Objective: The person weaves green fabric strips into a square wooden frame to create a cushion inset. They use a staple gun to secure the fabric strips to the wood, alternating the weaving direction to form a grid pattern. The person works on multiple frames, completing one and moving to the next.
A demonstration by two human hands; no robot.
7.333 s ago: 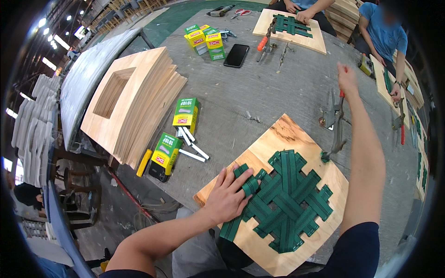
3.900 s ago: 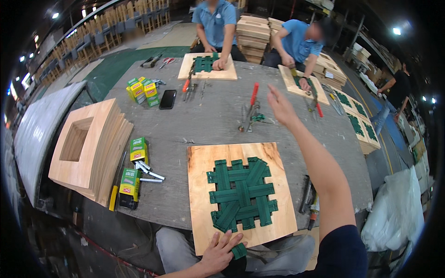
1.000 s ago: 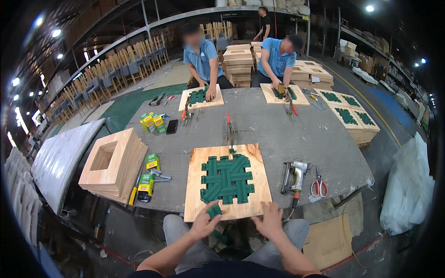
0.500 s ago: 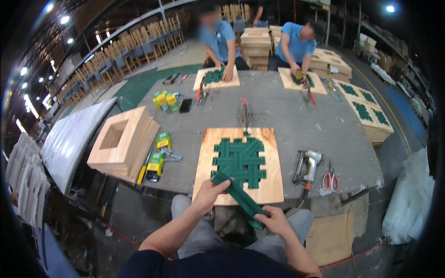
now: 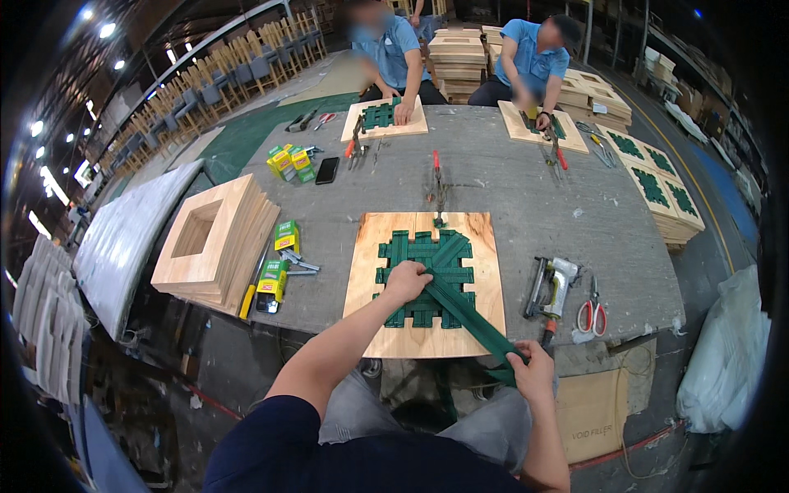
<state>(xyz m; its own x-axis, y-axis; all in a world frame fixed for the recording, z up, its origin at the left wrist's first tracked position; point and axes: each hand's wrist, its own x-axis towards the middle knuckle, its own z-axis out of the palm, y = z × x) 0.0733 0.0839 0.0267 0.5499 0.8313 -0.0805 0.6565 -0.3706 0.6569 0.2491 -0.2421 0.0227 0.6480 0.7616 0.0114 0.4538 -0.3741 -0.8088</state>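
A square wooden board (image 5: 362, 259) lies at the table's near edge with green webbing strips woven across its middle (image 5: 400, 246). My left hand (image 5: 408, 282) pinches the end of a loose green webbing strap (image 5: 470, 319) over the centre of the weave. The strap runs diagonally down to the right, past the board's near right corner, to my right hand (image 5: 532, 368). Those fingers are closed around it, and a tail hangs below. A clamp (image 5: 438, 193) with a red handle tip stands at the board's far edge.
A staple gun (image 5: 555, 287) and red-handled scissors (image 5: 592, 312) lie right of the board. To the left are yellow-green boxes (image 5: 273, 278) and stacked wooden frames (image 5: 218, 242). Across the grey table (image 5: 493, 185), two people work on similar boards; a phone (image 5: 327, 170) lies nearer.
My left hand has carried the strap's end up and forward onto the weave. The right hand has shifted right and slightly up, stretching the strap longer between both hands.
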